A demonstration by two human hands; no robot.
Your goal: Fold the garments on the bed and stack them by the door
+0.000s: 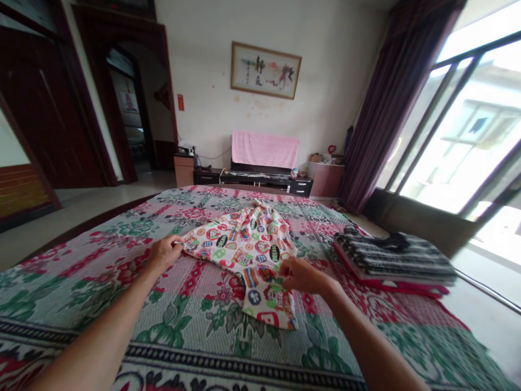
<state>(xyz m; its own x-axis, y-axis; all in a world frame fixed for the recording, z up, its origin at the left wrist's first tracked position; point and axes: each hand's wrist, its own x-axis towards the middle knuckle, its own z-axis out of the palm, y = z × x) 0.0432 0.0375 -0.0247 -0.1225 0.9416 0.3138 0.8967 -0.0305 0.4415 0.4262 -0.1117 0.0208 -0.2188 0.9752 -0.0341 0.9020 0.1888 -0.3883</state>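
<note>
A white shirt with a colourful cartoon and badge print lies spread on the patterned bed cover, partly creased. Its collar-like end points away from me. One part stretches left and another comes down towards me. At the left tip of the cloth, my left hand has its fingers closed on the edge. My right hand rests at the right side of the shirt, thumb and fingers pinched on the fabric.
To the right, a pile of folded clothes, black-and-white on top and pink-red below, lies on the bed. Beyond the bed's far edge stands a low black cabinet under a pink cloth. A purple curtain hangs by the window.
</note>
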